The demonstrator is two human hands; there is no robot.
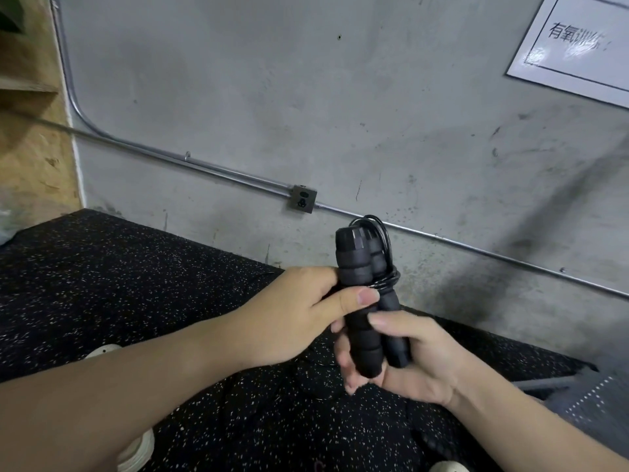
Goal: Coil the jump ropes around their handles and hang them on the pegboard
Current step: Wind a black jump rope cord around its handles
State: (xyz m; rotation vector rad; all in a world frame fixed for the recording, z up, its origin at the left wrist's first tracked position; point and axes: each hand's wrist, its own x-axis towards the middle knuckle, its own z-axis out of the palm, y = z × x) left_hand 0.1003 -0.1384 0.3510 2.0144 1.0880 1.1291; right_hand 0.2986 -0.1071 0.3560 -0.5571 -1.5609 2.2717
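Black foam handles [364, 301] of a jump rope stand upright side by side at centre frame, held between both hands. The right hand [405, 356] curls around their lower ends from the right, its thumb across the front. The left hand [292, 311] grips the middle from the left, its thumb pressed on the thin black cord [384, 281] wound around the two handles. More cord loops above the handle tops. Below the hands spreads a black speckled rubber floor [119, 284]. Behind stands a grey concrete wall [306, 97] with a metal conduit [204, 166] and a junction box [303, 198]. A white sign [578, 46] sits at upper right.
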